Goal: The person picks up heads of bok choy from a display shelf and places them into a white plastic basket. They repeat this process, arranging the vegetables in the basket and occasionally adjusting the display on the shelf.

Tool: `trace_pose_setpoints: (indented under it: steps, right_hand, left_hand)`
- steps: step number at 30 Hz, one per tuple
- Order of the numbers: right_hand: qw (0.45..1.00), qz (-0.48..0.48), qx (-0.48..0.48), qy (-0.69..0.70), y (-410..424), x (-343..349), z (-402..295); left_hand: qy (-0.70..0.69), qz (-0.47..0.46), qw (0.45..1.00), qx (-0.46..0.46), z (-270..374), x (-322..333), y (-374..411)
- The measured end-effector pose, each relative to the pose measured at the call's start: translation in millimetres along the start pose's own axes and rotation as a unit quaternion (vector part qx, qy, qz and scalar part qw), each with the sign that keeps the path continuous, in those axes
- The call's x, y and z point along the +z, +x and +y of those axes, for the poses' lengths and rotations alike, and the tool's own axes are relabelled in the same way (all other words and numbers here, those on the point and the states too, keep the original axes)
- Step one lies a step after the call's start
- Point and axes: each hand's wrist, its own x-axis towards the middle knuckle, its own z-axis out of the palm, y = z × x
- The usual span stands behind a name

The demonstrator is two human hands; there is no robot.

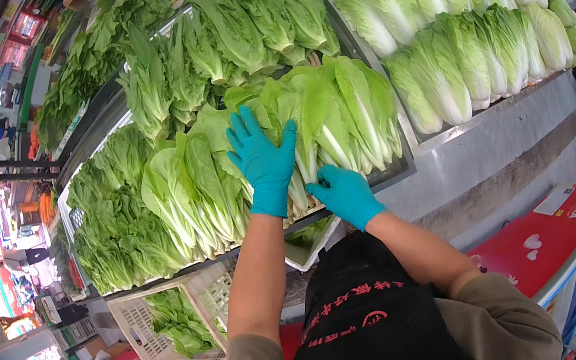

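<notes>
My left hand (pixel 262 162), in a teal glove, lies with fingers spread over a row of light green leafy vegetables with white stalks (pixel 337 132). Some leaves are hidden beneath its palm. At the stalk ends in the same row is my right hand (pixel 348 194), gloved alike, with thumb and fingers bent. Whether those fingertips grip a stalk I cannot tell. More of these greens (pixel 199 188) stand to the left of my left hand. Above both hands sit bundles of longer, pointed leaf lettuce (pixel 241 29).
Napa cabbages (pixel 438 77) fill the rack at right. Darker curly lettuce (pixel 117 207) is at left. Below the metal shelf edge, a white plastic crate (pixel 172 356) holds greens and a white container (pixel 306 256) sits beside it. A red-topped freezer (pixel 535 242) stands at lower right.
</notes>
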Motion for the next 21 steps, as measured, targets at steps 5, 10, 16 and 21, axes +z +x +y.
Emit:
trace_pose_setpoints:
  steps: [5, 10, 16, 21]
  right_hand:
    - [0.989, 0.066, 0.056, 0.123, -4.2, 8.1, 9.4]
    - [0.921, 0.063, 0.062, 0.379, -26.8, 20.6, 28.5]
    - [0.909, 0.08, 0.016, 0.409, -85.0, 39.0, 73.8]
    - [0.977, -0.119, -0.126, -0.128, -125.6, 37.3, 157.3]
  left_hand:
    - [0.009, 0.003, 1.0, -0.01, -9.3, 11.3, 2.4]
    - [0.021, -0.005, 1.0, -0.017, -13.1, 17.8, 3.7]
    - [0.025, -0.002, 0.999, -0.02, -15.2, 22.0, 6.7]
    - [-0.019, -0.003, 1.0, -0.015, -2.2, -3.2, 2.4]
